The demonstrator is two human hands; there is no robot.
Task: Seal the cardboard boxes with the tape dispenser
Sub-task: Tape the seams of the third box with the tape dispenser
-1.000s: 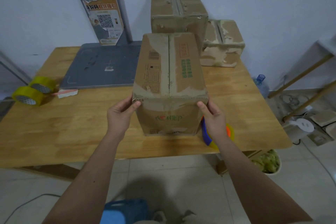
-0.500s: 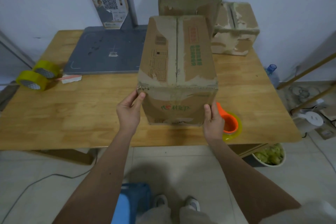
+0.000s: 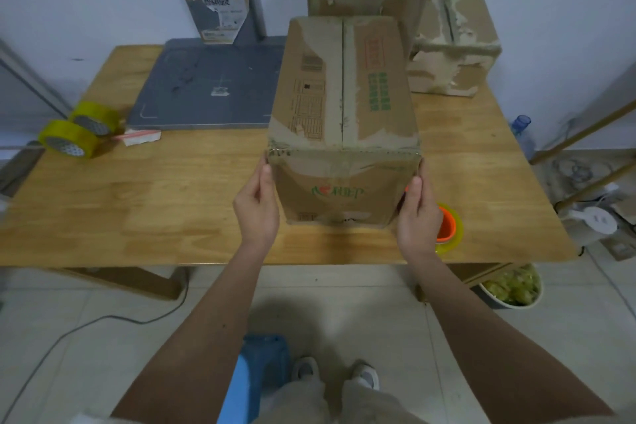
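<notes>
I am steadying the cardboard box (image 3: 344, 120) at the centre of the frame, standing on the near edge of the wooden table (image 3: 172, 200), seam upward so tape can run along it. My left hand (image 3: 256, 206) and right hand (image 3: 418, 217) are pressing its near corners with fairly straight fingers, squaring it. The tape dispenser (image 3: 447, 227) is lying just right of my right hand, within reach. Spare tape rolls (image 3: 79, 132) are waiting at the left edge.

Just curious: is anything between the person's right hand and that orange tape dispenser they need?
Nothing visible. The tape dispenser lies on the table just beyond the right hand, which holds the box with the left hand.
</notes>
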